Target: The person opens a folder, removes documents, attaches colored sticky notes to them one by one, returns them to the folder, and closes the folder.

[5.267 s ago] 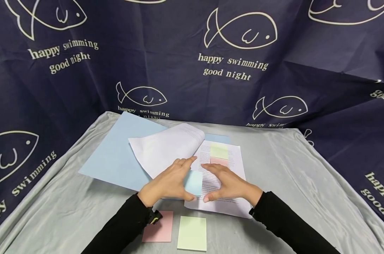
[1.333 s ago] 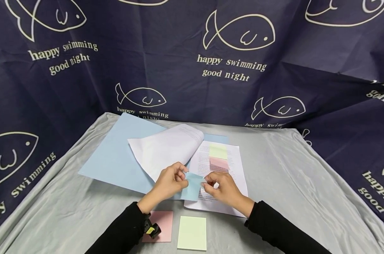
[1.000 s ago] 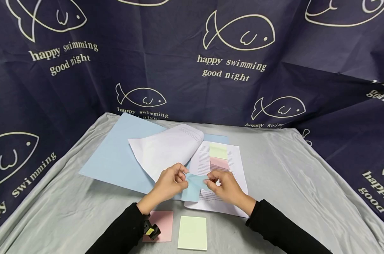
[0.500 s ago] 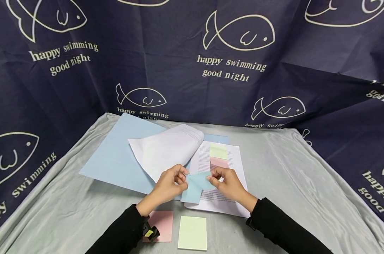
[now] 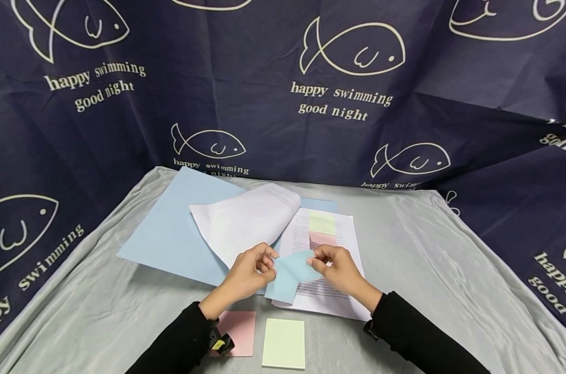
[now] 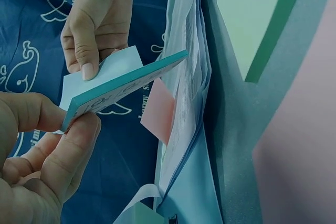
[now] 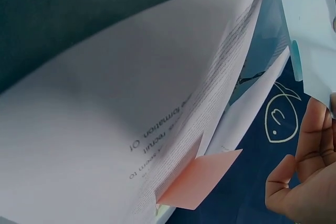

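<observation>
My left hand pinches a pad of light blue sticky notes by its far left corner, held over the printed pages. In the left wrist view the pad's thick edge shows between thumb and finger. My right hand pinches the pad's top sheet between thumb and forefinger. That sheet is lifted and swung out to the right, while its left part still overlaps the pad. On the page beyond, a yellow-green note lies above a pink note, whose free end sticks up in the right wrist view.
A pink sticky pad and a pale green sticky pad lie on the grey cloth near me. Behind the left hand, a turned-back white sheet curls over a blue folder. A dark fish-print curtain hangs behind.
Both hands have gone from spread beside the blue pad to pinching it and its top sheet. Over the last second the right hand has drawn the sheet to the right, peeling it further.
</observation>
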Action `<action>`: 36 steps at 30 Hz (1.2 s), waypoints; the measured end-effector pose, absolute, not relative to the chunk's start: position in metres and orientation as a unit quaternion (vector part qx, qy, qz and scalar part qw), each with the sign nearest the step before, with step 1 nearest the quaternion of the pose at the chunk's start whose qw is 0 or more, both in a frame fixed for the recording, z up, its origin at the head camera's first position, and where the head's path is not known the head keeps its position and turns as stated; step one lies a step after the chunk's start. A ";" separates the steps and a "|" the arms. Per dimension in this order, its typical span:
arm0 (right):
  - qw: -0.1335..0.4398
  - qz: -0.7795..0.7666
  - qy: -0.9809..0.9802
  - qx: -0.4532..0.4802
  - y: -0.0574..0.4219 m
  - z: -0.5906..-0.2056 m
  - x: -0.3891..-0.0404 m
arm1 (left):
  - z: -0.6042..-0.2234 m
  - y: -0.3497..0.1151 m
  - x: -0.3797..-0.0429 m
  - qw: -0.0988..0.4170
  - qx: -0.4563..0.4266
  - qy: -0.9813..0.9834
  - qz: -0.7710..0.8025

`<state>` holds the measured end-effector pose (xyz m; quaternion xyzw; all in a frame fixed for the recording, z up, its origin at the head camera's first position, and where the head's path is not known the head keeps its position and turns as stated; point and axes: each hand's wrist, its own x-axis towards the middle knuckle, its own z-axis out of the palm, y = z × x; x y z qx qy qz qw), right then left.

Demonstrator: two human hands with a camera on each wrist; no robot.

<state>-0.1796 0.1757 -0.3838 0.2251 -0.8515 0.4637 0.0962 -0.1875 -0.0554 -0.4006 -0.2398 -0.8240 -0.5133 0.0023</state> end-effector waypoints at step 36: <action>0.042 0.536 -0.836 0.112 0.180 -0.373 -0.176 | -0.404 -0.068 -0.184 0.010 -0.232 -0.828 -0.510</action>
